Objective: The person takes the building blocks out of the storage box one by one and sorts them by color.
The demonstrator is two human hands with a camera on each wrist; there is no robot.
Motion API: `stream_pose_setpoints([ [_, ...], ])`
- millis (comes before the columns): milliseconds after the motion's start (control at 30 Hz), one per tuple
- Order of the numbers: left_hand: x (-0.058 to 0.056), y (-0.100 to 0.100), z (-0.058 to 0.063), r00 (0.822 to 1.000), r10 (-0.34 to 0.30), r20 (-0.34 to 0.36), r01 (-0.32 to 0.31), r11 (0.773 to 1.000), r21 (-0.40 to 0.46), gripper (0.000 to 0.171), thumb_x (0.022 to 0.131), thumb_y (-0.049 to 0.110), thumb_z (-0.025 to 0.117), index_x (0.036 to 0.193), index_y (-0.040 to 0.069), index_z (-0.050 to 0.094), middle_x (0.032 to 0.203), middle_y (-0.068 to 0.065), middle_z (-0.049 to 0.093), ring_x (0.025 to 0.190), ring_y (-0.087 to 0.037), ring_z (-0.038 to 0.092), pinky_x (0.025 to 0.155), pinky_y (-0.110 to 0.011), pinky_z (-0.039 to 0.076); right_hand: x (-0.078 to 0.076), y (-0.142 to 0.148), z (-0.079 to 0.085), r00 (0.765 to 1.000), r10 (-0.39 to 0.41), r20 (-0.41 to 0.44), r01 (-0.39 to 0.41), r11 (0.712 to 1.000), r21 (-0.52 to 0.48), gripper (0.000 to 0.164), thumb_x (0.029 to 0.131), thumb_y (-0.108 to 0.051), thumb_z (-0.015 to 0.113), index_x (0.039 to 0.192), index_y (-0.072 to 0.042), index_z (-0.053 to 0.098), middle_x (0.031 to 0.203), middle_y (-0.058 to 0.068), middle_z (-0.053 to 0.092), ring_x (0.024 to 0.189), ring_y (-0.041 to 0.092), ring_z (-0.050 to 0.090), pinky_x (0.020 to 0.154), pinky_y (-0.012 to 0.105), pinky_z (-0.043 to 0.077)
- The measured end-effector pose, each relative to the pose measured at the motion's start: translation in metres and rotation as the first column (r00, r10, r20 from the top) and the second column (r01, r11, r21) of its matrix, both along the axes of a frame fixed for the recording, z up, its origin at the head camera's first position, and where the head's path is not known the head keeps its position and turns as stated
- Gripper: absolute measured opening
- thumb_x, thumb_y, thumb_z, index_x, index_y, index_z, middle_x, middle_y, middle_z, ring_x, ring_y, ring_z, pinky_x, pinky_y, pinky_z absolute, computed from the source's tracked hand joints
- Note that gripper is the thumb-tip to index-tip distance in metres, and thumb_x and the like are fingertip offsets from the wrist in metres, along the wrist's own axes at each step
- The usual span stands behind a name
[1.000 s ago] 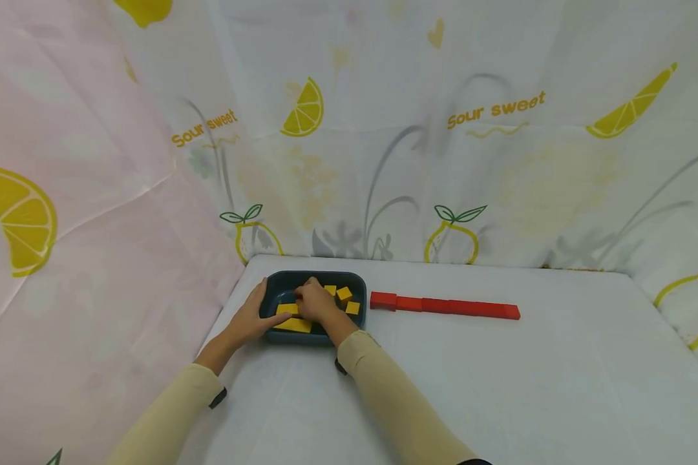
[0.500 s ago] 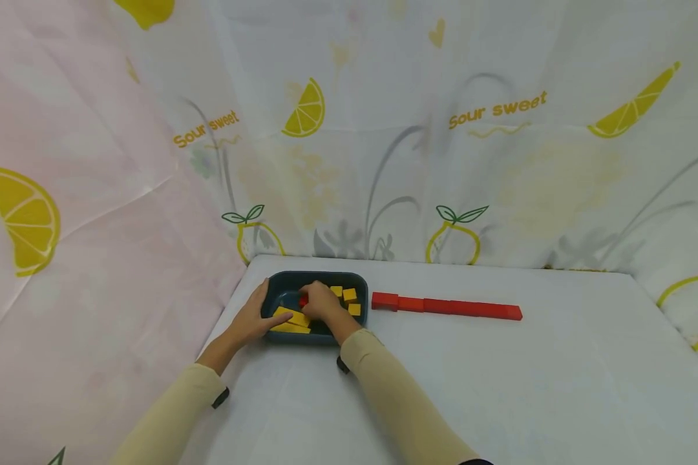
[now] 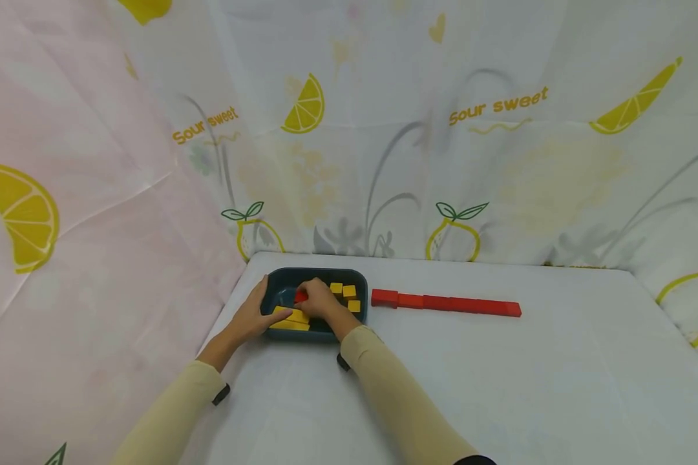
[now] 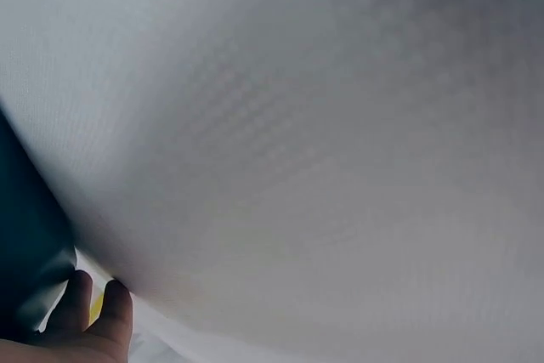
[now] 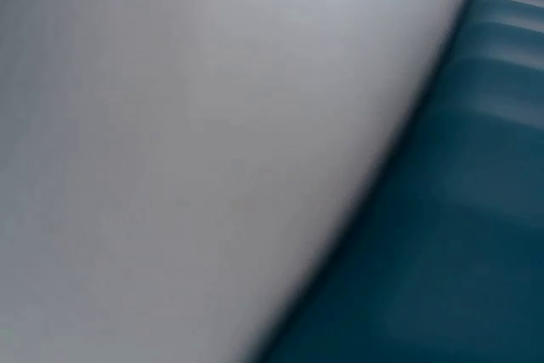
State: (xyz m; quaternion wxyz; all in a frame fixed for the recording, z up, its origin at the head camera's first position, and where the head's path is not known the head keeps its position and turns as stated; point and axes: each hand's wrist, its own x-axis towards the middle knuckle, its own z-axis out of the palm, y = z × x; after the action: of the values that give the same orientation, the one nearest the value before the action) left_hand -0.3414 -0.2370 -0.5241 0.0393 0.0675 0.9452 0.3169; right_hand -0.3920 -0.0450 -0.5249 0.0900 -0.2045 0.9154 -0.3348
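Observation:
A dark blue-green plastic tray (image 3: 349, 276) holds yellow wooden blocks, with a long yellow block (image 3: 287, 326) along its near left side. My left hand (image 3: 251, 316) rests at the tray's left end, its fingers nearly straight along the outer wall and its thumb reaching over the yellow blocks. In the left wrist view, fingertips (image 4: 119, 295) show beside the tray wall. Inside the tray, my right hand (image 3: 320, 300) pinches a red block (image 3: 300, 296), partly hidden by the fingers. The right wrist view shows only the tray's outer wall (image 5: 459, 235) and white cloth.
Right of the tray, several red blocks (image 3: 442, 303) lie end to end in a row on the white-covered table (image 3: 500, 374). Small yellow cubes (image 3: 349, 292) sit at the tray's right end. A lemon-print curtain (image 3: 378, 161) hangs behind the table.
The red block has come into view at my right fingers, which have shifted slightly inside the tray. Yellow blocks there have moved a little. My left hand has stayed in place.

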Motion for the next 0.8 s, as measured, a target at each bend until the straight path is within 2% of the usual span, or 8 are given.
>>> stream_pose_setpoints([
  [167, -0.0019, -0.0008, -0.0002, 1.000, -0.002, -0.001, 0.002, 1.000, 0.015, 0.118, 0.083, 0.064, 0.066, 0.159, 0.005, -0.003, 0.166, -0.020, 0.005, 0.150, -0.042, 0.014, 0.118, -0.064, 0.017, 0.0017, 0.0004, 0.0021, 1.000, 0.001, -0.013, -0.001, 1.000, 0.010, 0.039, 0.093, -0.023, 0.070, 0.128, -0.008, 0.064, 0.117, 0.010, 0.058, 0.092, 0.018, 0.055, 0.077, 0.025, 0.053],
  [433, 0.0007, -0.0067, -0.0006, 1.000, 0.005, 0.024, -0.005, 1.000, 0.020, 0.110, 0.090, 0.061, 0.059, 0.157, 0.001, -0.003, 0.165, -0.025, 0.004, 0.149, -0.046, 0.014, 0.118, -0.065, 0.016, 0.0052, -0.0041, 0.0007, 1.000, 0.018, -0.016, -0.019, 0.997, -0.071, 0.036, 0.095, -0.021, 0.066, 0.129, -0.008, 0.063, 0.119, 0.010, 0.055, 0.091, 0.017, 0.052, 0.075, 0.022, 0.051],
  [667, 0.0014, -0.0030, 0.0002, 0.998, 0.015, 0.065, -0.017, 0.999, 0.043, 0.118, 0.085, 0.063, 0.065, 0.158, 0.005, -0.006, 0.163, -0.027, 0.010, 0.145, -0.048, 0.024, 0.115, -0.066, 0.024, 0.0047, -0.0019, 0.0008, 0.996, 0.001, -0.085, -0.015, 0.986, -0.164, 0.035, 0.094, -0.021, 0.068, 0.127, -0.009, 0.065, 0.119, 0.013, 0.059, 0.096, 0.019, 0.054, 0.083, 0.025, 0.052],
  [800, 0.0015, -0.0017, 0.0006, 0.998, 0.012, 0.059, -0.015, 0.998, 0.057, 0.119, 0.084, 0.064, 0.065, 0.158, 0.007, -0.007, 0.164, -0.026, 0.010, 0.146, -0.048, 0.023, 0.115, -0.067, 0.024, 0.0045, -0.0006, 0.0023, 0.996, 0.001, -0.089, -0.017, 0.984, -0.179, 0.036, 0.094, -0.022, 0.068, 0.128, -0.010, 0.065, 0.118, 0.013, 0.059, 0.092, 0.017, 0.054, 0.080, 0.022, 0.051],
])
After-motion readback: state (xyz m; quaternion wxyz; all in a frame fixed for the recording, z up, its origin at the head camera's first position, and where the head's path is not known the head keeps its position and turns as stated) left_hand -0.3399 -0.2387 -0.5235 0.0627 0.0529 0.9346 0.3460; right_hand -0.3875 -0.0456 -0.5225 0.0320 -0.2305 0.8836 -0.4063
